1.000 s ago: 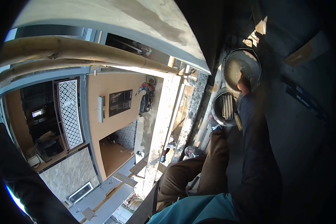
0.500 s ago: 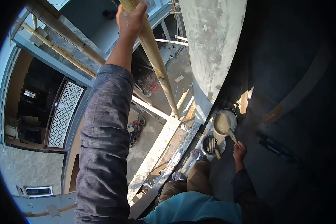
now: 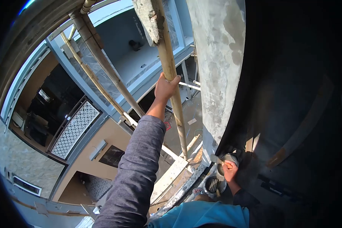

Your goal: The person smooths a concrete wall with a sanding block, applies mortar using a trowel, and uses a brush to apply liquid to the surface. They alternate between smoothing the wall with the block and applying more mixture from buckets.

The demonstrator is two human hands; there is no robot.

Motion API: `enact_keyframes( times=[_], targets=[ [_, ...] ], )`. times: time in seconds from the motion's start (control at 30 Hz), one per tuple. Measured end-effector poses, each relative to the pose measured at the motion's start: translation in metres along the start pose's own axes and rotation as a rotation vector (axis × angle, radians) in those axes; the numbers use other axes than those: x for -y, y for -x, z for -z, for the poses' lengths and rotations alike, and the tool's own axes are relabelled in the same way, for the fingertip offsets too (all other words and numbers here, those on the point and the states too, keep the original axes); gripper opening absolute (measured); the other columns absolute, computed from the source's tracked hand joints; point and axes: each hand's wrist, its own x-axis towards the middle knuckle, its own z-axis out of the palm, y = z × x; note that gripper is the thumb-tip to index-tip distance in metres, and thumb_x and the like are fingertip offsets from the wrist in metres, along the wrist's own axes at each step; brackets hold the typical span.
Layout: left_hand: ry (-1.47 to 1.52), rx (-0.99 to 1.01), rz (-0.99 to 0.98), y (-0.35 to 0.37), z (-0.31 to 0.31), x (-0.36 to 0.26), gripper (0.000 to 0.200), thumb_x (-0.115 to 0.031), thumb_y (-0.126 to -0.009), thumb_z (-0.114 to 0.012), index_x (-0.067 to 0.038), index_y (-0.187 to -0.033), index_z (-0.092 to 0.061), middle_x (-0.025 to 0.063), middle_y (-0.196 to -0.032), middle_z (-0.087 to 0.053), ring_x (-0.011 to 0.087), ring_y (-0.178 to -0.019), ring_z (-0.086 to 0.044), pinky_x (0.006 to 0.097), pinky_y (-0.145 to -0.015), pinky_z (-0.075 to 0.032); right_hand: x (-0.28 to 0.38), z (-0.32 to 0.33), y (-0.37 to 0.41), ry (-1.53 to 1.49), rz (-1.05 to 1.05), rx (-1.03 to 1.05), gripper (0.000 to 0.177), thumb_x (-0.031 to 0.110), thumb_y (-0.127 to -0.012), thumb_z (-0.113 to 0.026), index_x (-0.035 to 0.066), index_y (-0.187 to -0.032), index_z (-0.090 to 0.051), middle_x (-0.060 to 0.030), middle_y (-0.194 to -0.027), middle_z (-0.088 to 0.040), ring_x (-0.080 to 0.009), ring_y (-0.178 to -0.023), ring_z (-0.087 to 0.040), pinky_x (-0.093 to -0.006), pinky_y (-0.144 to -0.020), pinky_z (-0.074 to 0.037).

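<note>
My left hand (image 3: pixel 166 88) is wrapped round an upright bamboo pole (image 3: pixel 176 110). The pole runs down to a pale plank (image 3: pixel 171 178) beside the wall edge. In my right hand (image 3: pixel 230 170) is a trowel (image 3: pixel 216 159), its blade pointing toward the grey plastered column (image 3: pixel 220 76). That hand is above a bucket (image 3: pixel 235 157) of mortar, which it partly hides. Just below sits a second bucket (image 3: pixel 205 185) with a brush-like tool (image 3: pixel 213 184) in it.
A slanting bamboo pole (image 3: pixel 106 68) and a building with a white lattice railing (image 3: pixel 75 129) are at the left. The ground lies far below the plank. A dark level-like bar (image 3: pixel 279 189) rests on the shadowed floor at the right.
The view has tilted upward, and my left hand appears lower on the pole in the picture. My right hand has moved left with the trowel, whose blade has come up out of the mortar bucket.
</note>
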Motion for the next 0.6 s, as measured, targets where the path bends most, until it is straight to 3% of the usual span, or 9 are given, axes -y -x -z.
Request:
enact_keyframes(
  times=[0.07,0.13,0.17,0.2,0.23,0.27,0.37,0.5,0.6],
  targets=[
    [-0.217,0.021,0.065,0.006,0.009,-0.015,0.057,-0.046,-0.079,-0.070,-0.004,-0.115,-0.058,0.0160,-0.099,-0.071,0.0316,-0.096,-0.069,0.0406,-0.084,-0.052,0.030,-0.032,-0.009,-0.201,-0.094,0.134,0.021,-0.001,-0.082,-0.071,-0.002,-0.101,-0.065,-0.0057,-0.088,-0.067,-0.0114,-0.076,-0.063,-0.0244,-0.069,-0.052],
    [-0.454,0.074,0.184,0.013,0.022,-0.038,0.069,-0.061,-0.077,-0.066,-0.010,-0.123,-0.058,0.0131,-0.109,-0.069,0.0316,-0.108,-0.064,0.0438,-0.093,-0.047,-0.060,-0.064,-0.043,-0.054,0.099,0.230,0.020,-0.003,-0.083,-0.066,-0.001,-0.104,-0.064,-0.0086,-0.094,-0.068,-0.0145,-0.089,-0.066,-0.0263,-0.077,-0.052],
    [-0.505,0.165,0.220,0.014,0.034,-0.045,0.071,-0.065,-0.078,-0.064,-0.011,-0.125,-0.058,0.0122,-0.112,-0.069,0.0320,-0.111,-0.062,0.0440,-0.096,-0.045,-0.050,-0.090,-0.053,-0.115,0.104,0.249,0.020,-0.004,-0.084,-0.062,-0.001,-0.104,-0.062,-0.0105,-0.093,-0.068,-0.0163,-0.082,-0.067,-0.0276,-0.072,-0.056],
    [-0.639,0.153,0.171,0.017,0.043,-0.046,0.068,-0.062,-0.078,-0.064,-0.012,-0.124,-0.060,0.0113,-0.113,-0.068,0.0331,-0.111,-0.061,0.0436,-0.096,-0.045,0.019,-0.113,-0.053,-0.201,0.023,0.350,0.021,-0.004,-0.084,-0.060,-0.002,-0.105,-0.059,-0.0116,-0.092,-0.067,-0.0162,-0.073,-0.066,-0.0288,-0.062,-0.058],
    [-0.586,-0.006,0.110,0.021,0.055,-0.046,0.063,-0.057,-0.080,-0.066,-0.011,-0.122,-0.060,0.0123,-0.113,-0.068,0.0337,-0.112,-0.061,0.0432,-0.095,-0.046,0.064,-0.137,-0.052,-0.205,0.208,0.317,0.018,-0.004,-0.084,-0.060,-0.002,-0.103,-0.058,-0.0104,-0.087,-0.065,-0.0149,-0.066,-0.063,-0.0292,-0.053,-0.058],
    [-0.523,-0.145,0.040,0.028,0.069,-0.048,0.058,-0.052,-0.082,-0.067,-0.010,-0.121,-0.061,0.0133,-0.112,-0.068,0.0343,-0.112,-0.060,0.0428,-0.094,-0.046,0.085,-0.152,-0.061,-0.298,0.103,0.437,0.016,-0.002,-0.086,-0.059,-0.002,-0.102,-0.057,-0.0074,-0.082,-0.062,-0.0132,-0.066,-0.063,-0.0282,-0.054,-0.058],
    [-0.433,-0.544,-0.457,0.076,0.155,-0.092,0.042,-0.031,-0.084,-0.073,-0.006,-0.116,-0.062,0.0182,-0.112,-0.065,0.0359,-0.103,-0.061,0.0405,-0.092,-0.047,0.145,-0.194,-0.089,-0.367,0.147,0.565,0.010,0.007,-0.090,-0.059,-0.001,-0.097,-0.057,-0.0066,-0.082,-0.060,-0.0122,-0.063,-0.061,-0.0270,-0.053,-0.057],
    [-0.761,-1.187,-0.892,0.143,0.295,-0.166,0.056,-0.038,-0.086,-0.071,-0.005,-0.128,-0.052,0.0127,-0.128,-0.055,0.0260,-0.118,-0.048,0.0373,-0.098,-0.037,0.208,-0.239,-0.118,-0.459,0.160,0.645,0.016,0.015,-0.095,-0.057,0.000,-0.100,-0.055,-0.0062,-0.084,-0.058,-0.0139,-0.060,-0.063,-0.0277,-0.051,-0.058],
    [-0.880,-1.451,-1.035,0.181,0.393,-0.231,0.061,-0.047,-0.089,-0.063,-0.003,-0.130,-0.049,0.0173,-0.133,-0.045,0.0307,-0.127,-0.039,0.0486,-0.107,-0.027,0.250,-0.273,-0.119,-0.432,0.199,0.721,0.015,0.015,-0.095,-0.057,0.000,-0.098,-0.056,-0.0055,-0.082,-0.057,-0.0144,-0.057,-0.063,-0.0276,-0.051,-0.059]
  ],
)
